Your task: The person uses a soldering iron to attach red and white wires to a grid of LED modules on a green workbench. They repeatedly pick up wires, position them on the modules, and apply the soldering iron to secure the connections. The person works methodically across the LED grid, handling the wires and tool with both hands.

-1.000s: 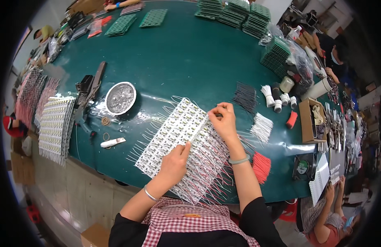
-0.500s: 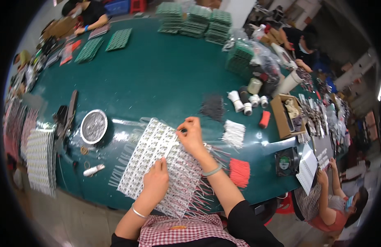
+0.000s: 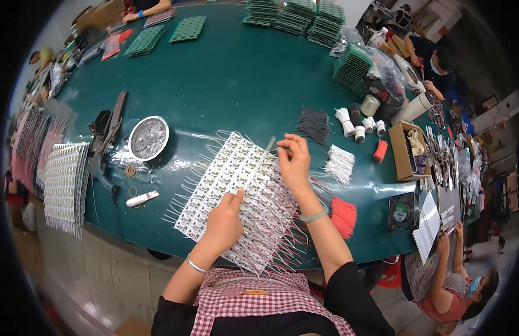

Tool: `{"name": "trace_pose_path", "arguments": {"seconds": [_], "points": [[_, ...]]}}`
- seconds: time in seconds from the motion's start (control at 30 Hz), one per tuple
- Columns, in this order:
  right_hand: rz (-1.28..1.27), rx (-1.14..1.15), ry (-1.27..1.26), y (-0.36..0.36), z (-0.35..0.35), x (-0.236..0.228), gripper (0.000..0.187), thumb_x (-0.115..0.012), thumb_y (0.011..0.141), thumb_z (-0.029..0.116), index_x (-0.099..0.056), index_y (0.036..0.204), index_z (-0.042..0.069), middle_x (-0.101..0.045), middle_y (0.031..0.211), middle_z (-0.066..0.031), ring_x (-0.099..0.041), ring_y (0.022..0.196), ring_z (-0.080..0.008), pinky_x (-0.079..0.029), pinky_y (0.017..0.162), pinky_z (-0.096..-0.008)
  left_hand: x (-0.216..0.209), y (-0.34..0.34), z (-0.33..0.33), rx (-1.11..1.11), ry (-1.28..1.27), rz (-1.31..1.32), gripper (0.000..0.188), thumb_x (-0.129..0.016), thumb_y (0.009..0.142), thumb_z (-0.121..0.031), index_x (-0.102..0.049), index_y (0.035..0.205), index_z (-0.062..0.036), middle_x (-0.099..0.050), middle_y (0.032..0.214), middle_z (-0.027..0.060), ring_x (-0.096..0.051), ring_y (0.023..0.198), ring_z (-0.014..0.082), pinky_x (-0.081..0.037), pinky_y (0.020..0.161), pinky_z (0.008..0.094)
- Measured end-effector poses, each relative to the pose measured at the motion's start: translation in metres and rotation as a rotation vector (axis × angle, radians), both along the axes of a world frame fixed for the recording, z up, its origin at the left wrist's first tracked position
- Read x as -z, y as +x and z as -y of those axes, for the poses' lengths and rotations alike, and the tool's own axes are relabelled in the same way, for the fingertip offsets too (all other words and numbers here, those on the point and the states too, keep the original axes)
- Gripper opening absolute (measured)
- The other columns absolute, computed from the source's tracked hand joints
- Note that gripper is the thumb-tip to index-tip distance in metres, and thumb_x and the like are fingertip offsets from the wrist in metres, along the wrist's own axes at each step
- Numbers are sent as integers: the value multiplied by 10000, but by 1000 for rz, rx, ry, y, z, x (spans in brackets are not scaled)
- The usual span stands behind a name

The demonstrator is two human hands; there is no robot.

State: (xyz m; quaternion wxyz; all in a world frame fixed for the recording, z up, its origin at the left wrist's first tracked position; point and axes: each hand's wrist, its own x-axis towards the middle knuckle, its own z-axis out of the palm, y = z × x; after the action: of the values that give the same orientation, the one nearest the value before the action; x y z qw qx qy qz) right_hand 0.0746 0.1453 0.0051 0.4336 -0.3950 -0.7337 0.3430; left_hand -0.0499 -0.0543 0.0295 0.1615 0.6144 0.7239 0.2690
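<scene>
A white circuit-board panel lies tilted on the green table, with rows of small parts and pale wires along its left edge. Red and white wires fan out over its right side. My left hand is closed on the panel, index finger and thumb at the lower end of a thin pale strip that crosses the board and juts past its top edge. Beside that strip's upper end, my right hand is raised, fingers curved and apart, nothing visible in them.
Right of the panel lie black wires, white wires and red wires. A metal bowl and a white roll sit left. Farther right are a cardboard box, a fan and co-workers. Green boards are stacked behind.
The whole view has shifted, so the table sits lower and farther right. My right hand's fingers have parted and moved off the panel's upper edge; my left stays on the board.
</scene>
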Motion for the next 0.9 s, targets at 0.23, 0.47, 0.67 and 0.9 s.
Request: {"name": "trace_pose_path", "arguments": {"seconds": [0.23,0.47,0.67,0.9], "points": [[361,-427,329,18,54,0,266,-606,875,22,-640,1137,-9,-607,1249,-161,-513,1260,-331,-427,1044,-459,-1,-39,30,-230,179,-95,613,-556,738,129,-513,1344,45,-592,1055,180,-643,832,370,-532,671,410],[523,-413,356,34,79,-2,376,-630,907,131,-607,1257,-3,-557,1379,-131,-451,1349,-327,-358,1123,-484,26,-92,34,-426,9,-376,631,-579,735,98,-518,1358,21,-594,1077,155,-650,872,349,-539,673,394],[429,-441,334,41,72,7,357,-620,909,95,-604,1246,-20,-560,1363,-157,-456,1340,-348,-343,1132,-501,27,-94,31,-443,-40,-475,570,-576,775,37,-545,1342,-10,-603,1029,132,-630,929,332,-533,721,417],[227,-81,353,71,51,-26,304,-645,842,-13,-640,1146,-11,-606,1227,-156,-550,1187,-345,-445,1009,-437,23,-110,29,-479,-64,-513,395,-553,896,-23,-596,1289,-29,-659,1076,122,-627,957,327,-529,758,408]]}}
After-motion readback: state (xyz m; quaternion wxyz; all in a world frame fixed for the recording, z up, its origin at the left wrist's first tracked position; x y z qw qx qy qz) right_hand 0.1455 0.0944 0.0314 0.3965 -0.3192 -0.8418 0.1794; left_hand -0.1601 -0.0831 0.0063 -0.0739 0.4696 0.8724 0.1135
